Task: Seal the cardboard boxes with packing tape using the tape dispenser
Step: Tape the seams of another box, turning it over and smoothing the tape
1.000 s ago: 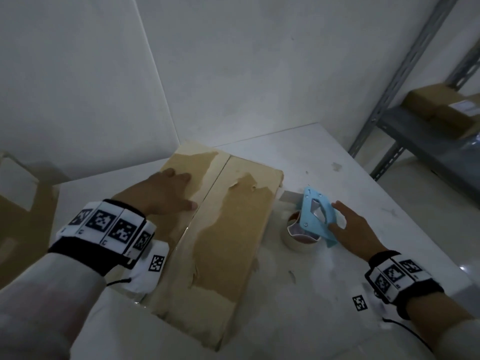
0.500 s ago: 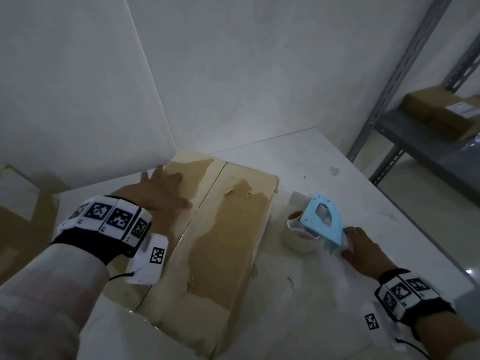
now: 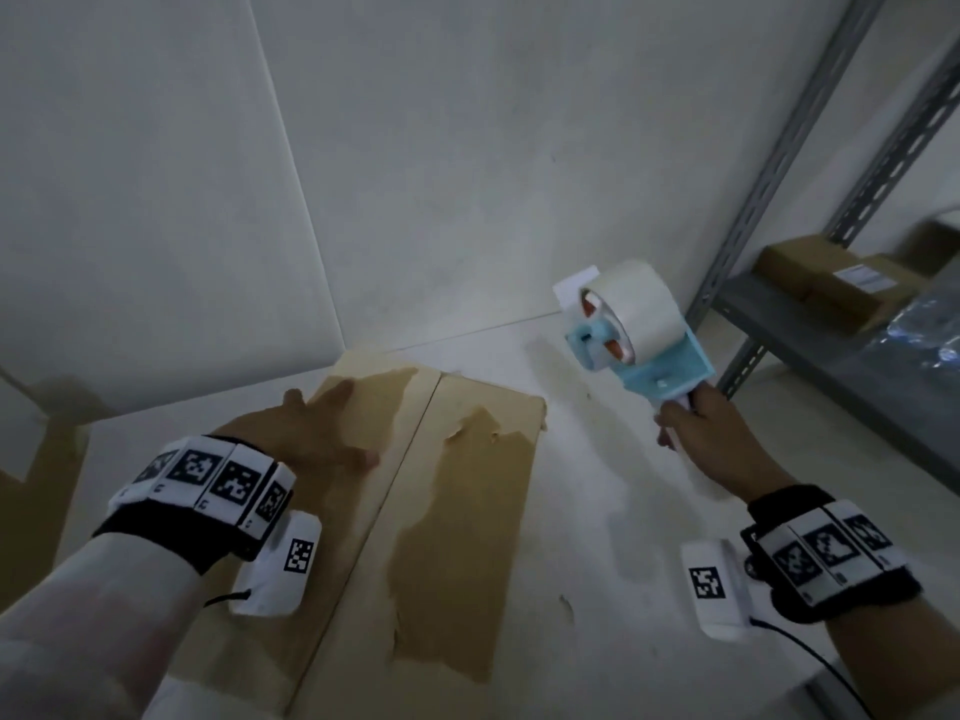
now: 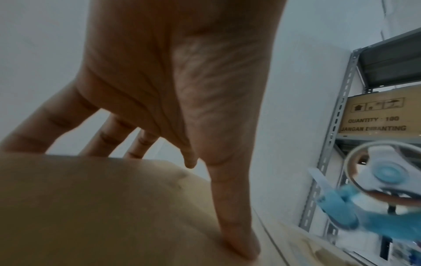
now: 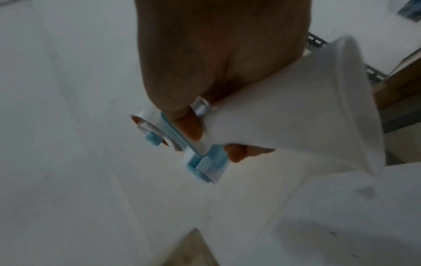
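White tabletop fills the lower part of the head view, set against pale walls that meet in a corner behind it. To the right stands a grey metal shelf rack, with brown cartons on its shelf; in the left wrist view one printed carton reads "QUANTITY : 100".

On the table lies a cardboard box, long side running away from the person, its two top flaps closed and meeting in a seam down the middle. The flap surfaces are patchy, with torn, darker brown areas against lighter ones. A second piece of cardboard shows at the far left edge.

The left hand rests flat on the left flap of the box, fingers straight and spread; the left wrist view shows the thumb pressed to the cardboard.

The right hand is raised above the table to the right of the box, fingers curled tightly round the white handle of the tape dispenser. The dispenser is light blue, held clear of the box and table, with a roll of pale tape mounted on it. In the right wrist view the fingertips wrap the handle.

Both wrists wear black bands with black-and-white marker tags.
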The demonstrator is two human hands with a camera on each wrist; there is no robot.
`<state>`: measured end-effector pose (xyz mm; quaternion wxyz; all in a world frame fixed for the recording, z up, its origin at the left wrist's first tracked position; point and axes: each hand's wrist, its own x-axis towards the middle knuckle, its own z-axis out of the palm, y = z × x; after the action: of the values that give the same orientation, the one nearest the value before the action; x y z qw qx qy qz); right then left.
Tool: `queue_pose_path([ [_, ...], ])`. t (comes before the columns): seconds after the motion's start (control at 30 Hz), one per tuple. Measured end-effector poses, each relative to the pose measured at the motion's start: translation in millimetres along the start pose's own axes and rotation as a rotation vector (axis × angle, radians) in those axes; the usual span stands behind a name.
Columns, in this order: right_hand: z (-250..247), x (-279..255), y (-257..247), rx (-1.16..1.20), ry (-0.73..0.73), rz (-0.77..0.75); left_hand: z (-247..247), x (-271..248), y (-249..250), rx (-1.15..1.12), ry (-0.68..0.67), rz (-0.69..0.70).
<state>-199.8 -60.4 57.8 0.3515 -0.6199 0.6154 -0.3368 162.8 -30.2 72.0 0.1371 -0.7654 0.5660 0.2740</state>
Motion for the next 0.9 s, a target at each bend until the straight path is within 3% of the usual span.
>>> queue_pose_path([
  [0.17, 13.5, 5.7, -43.1, 0.053, -0.071, -0.162, 5.3, -6.4, -3.8, 0.054, -0.034, 0.010],
  [0.33, 22.9, 10.2, -71.6, 0.111, -0.179, -0.206, 7.9, -13.6, -4.0, 0.078, -0.057, 0.075],
  [0.43, 29.7, 14.3, -82.5, 0.124, -0.225, -0.236, -5.5, -18.6, 2.8, 0.004, 0.182, 0.200],
  [0.5, 34.5, 16.0, -88.2, 0.111, -0.248, -0.269, -14.1, -21.4, 10.8, -0.253, 0.384, 0.334],
  [0.53, 36.8, 16.3, -91.1, 0.117, -0.263, -0.288, -17.8, -23.0, 15.9, -0.410, 0.419, 0.385],
  [0.63, 43.2, 16.0, -98.5, 0.167, -0.303, -0.338, -26.6, -25.3, 30.6, -0.817, 0.273, 0.378],
  [0.77, 49.9, 18.9, -103.6, 0.220, -0.335, -0.377, -34.8, -25.0, 35.7, -0.988, 0.000, 0.342],
  [0.9, 54.6, 25.6, -104.9, 0.263, -0.347, -0.398, -40.5, -17.5, 29.1, -1.138, 0.034, 0.410],
])
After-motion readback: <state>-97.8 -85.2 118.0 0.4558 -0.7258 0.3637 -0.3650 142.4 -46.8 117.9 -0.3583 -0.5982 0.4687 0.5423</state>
